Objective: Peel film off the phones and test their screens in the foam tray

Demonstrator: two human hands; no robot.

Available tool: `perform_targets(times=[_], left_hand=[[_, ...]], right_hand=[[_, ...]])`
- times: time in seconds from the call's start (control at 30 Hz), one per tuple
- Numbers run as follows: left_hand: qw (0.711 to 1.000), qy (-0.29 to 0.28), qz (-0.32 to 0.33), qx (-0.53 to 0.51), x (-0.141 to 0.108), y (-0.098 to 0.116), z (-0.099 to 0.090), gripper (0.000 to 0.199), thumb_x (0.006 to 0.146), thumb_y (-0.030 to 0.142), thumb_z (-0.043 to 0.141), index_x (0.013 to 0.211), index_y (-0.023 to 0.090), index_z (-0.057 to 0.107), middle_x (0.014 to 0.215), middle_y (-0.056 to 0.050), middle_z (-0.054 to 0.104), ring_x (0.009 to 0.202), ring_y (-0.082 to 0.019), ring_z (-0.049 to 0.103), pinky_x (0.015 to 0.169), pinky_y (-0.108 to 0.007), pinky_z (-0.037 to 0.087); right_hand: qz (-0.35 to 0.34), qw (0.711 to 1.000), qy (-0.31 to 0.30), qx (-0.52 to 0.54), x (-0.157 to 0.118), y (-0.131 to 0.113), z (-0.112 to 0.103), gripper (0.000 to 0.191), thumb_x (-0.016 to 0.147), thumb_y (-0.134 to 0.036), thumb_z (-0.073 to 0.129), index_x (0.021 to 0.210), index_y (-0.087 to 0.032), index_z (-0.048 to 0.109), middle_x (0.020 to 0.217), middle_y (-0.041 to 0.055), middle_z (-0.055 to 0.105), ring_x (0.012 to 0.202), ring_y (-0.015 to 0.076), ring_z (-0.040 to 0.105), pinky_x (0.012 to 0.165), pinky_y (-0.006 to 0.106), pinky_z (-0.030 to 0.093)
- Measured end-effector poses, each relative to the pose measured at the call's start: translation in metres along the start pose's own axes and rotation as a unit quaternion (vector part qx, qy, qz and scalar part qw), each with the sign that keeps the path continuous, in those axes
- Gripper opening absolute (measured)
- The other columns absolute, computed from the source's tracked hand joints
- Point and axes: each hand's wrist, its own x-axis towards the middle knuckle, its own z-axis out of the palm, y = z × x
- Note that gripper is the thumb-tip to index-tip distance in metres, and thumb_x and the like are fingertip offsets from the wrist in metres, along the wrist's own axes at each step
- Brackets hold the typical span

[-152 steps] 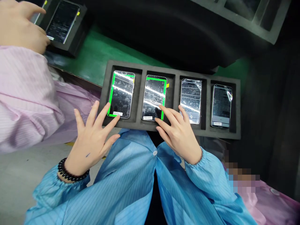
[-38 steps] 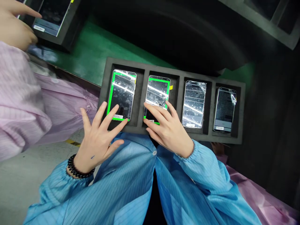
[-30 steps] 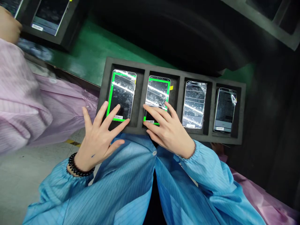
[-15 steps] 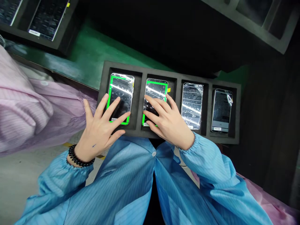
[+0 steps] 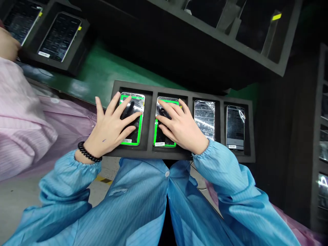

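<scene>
- Head view: shows a dark grey tray [image 5: 179, 93] across the middle, reaching from a green surface [image 5: 102, 71] toward the front of a blue striped coat [image 5: 138, 194]; split into four compartments, with one phone lying face up in each;
- has left hand [image 5: 109, 131] over the first phone [image 5: 134, 136], in the leftmost compartment, with fingers splayed wide and straight, gripping nothing, and with little finger out past the rim;
- has right hand [image 5: 181, 128] over the second phone [image 5: 163, 136], one compartment along, with fingers spread and lightly bent; cannot tell how firmly either rests on the glass;
- shows a bright green border on both of these screens;
- farther right, includes the third phone [image 5: 205, 118], shiny with reflections, and the fourth phone [image 5: 235, 126], bearing lines of text;
- at upper left, shows a smaller-looking tray [image 5: 77, 56] with dark-screened phones, near a co-worker's hand [image 5: 9, 44] and pink sleeve [image 5: 23, 119];
- along the top, shows a deep-walled tray [image 5: 256, 51] with a yellow tab [image 5: 276, 16];
- below left, shows pale floor [image 5: 101, 193] with yellow-and-black tape [image 5: 104, 180]; at right, fades too dark to make out.
</scene>
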Motion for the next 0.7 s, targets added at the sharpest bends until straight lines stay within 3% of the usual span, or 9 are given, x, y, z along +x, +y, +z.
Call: perform_targets(times=[0.2, 0.7], left_hand=[[1.000, 0.008, -0.004, 0.002, 0.017, -0.006, 0.001, 0.049, 0.104, 0.050, 0.030, 0.143, 0.034, 0.055, 0.170, -0.007, 0.027, 0.160, -0.037, 0.011, 0.119, -0.077, -0.004], [0.999, 0.029, 0.012, 0.015, 0.047, -0.017, 0.002, 0.048, 0.104, 0.052, 0.030, 0.141, 0.035, 0.056, 0.169, -0.006, 0.027, 0.159, -0.037, 0.014, 0.118, -0.079, -0.002]], right_hand=[[0.028, 1.000, -0.011, 0.003, 0.011, 0.011, -0.001, 0.033, 0.103, -0.028, 0.047, 0.125, -0.017, 0.069, 0.160, 0.0176, 0.044, 0.138, 0.0330, 0.051, 0.120, 0.064, 0.032], [0.058, 0.998, 0.017, -0.014, 0.034, 0.028, 0.002, 0.035, 0.105, -0.029, 0.041, 0.121, -0.016, 0.069, 0.158, 0.0172, 0.046, 0.137, 0.0321, 0.051, 0.121, 0.061, 0.032]])
